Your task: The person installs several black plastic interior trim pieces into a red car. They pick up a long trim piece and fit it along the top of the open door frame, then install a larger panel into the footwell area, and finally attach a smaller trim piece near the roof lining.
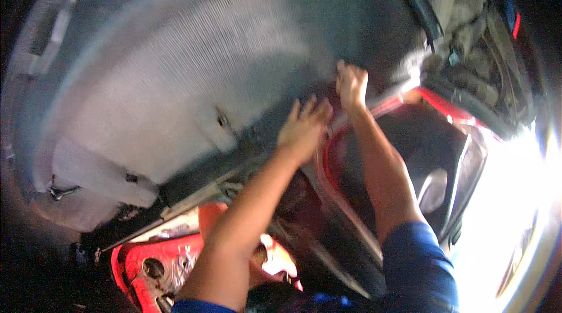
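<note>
A large grey, ribbed fabric panel [175, 73] with a darker band along its lower edge fills the upper view of a car interior. My left hand [303, 125] has its fingers spread against or just over that band, apparently holding nothing. Higher and to the right, my right hand [351, 84] is curled close to the panel; whatever is in its fingers, if anything, is too blurred to make out. A small fitting [222, 120] sits on the panel, left of my left hand.
Below right is a dark door or trim panel [380, 137] with red edging, beside bright daylight. A red metal panel with holes [134, 260] shows at lower left. Dark tubing [427, 20] curves along the upper right, and a small dark fitting [58, 190] hangs at far left.
</note>
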